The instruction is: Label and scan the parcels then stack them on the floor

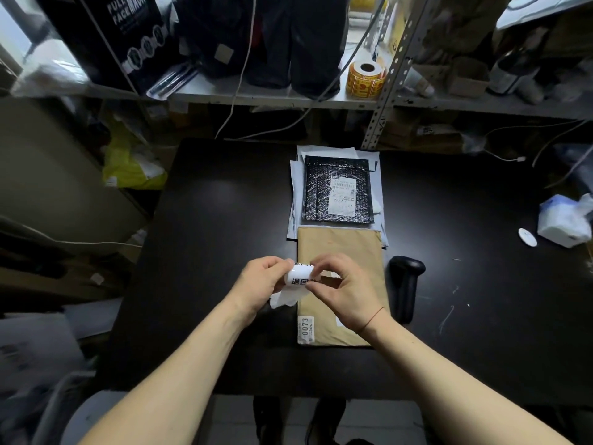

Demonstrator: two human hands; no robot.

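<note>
A brown paper parcel lies flat on the black table, with a small white "0073" sticker at its near left corner. Above its left part, my left hand and my right hand both pinch a curled white label with black print; a loose white strip hangs below it. Behind the brown parcel lies a black bubble mailer bearing a white shipping label, on top of grey-white mailers. A black handheld scanner lies just right of the brown parcel.
A roll of yellow stickers stands on the metal shelf behind the table, with cables hanging down. A white wrapped packet and a small white disc lie at the table's right. Boxes and bags crowd the floor at left.
</note>
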